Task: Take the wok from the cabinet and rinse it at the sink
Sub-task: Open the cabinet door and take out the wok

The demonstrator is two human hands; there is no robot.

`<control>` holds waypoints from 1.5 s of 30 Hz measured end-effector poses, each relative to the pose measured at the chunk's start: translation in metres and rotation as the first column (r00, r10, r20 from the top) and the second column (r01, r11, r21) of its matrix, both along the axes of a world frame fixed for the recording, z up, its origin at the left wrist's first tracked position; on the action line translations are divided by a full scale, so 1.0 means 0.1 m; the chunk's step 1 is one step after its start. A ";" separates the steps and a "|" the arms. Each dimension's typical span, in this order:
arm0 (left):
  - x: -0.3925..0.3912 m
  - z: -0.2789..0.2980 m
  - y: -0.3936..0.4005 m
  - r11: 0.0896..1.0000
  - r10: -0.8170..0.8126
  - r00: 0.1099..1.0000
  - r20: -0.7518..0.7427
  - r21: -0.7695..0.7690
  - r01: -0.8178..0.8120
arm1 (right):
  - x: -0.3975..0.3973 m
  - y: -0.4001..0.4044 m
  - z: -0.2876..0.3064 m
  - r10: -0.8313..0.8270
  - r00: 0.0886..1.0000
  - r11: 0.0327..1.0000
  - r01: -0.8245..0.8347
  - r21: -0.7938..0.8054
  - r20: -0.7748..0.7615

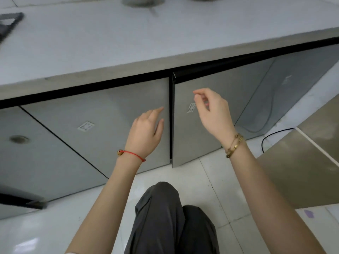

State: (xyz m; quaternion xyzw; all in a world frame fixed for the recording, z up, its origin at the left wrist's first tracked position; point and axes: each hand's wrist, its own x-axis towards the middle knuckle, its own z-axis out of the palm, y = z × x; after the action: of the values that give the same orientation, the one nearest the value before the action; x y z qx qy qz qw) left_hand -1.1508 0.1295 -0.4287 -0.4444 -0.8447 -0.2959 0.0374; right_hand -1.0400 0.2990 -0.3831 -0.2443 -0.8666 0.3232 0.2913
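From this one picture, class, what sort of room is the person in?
Probably a kitchen: a pale countertop over grey cabinet doors, a tiled floor, and what look like metal bowls at its far edge.

- The cabinet (117, 114) has flat grey doors with a dull metal shine. It stands under the pale bench (128, 43).
- The door in front of the left hand (145, 132) looks shut. The fingertips of this hand are at its right edge.
- The door behind the right hand (212, 110) stands a little ajar. A dark gap runs between the two doors, between the hands.
- Each door carries a small sticker.
- The wok and the sink are not visible.
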 end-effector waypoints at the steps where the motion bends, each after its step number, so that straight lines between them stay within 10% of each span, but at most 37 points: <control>1: -0.02 -0.14 0.04 1.000 0.002 1.000 -0.009 0.022 -0.002 | -0.03 0.01 -0.12 0.001 1.000 1.000 0.000 0.014 -0.028; 9: -0.19 -0.85 0.42 0.974 -0.019 1.000 -0.018 0.225 0.022 | -0.14 0.09 -0.68 0.048 0.981 0.992 -0.024 0.127 -0.190; 30: -0.20 -0.86 0.83 0.949 -0.002 0.992 0.129 0.314 -0.039 | -0.63 0.07 -0.05 0.036 0.921 0.832 -0.243 -0.499 -0.389; 45: 0.34 -0.85 0.66 0.916 -0.199 0.980 -0.014 0.352 0.191 | 0.16 -0.07 -0.09 -0.108 0.891 0.759 -0.213 -0.615 -0.441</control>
State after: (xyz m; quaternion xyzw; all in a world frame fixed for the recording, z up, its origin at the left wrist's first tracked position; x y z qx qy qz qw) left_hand -1.1168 0.1955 -0.5135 -0.5092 -0.7300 -0.4492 0.0772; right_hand -1.0244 0.2924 -0.3918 -0.2227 -0.6152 0.6585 0.3718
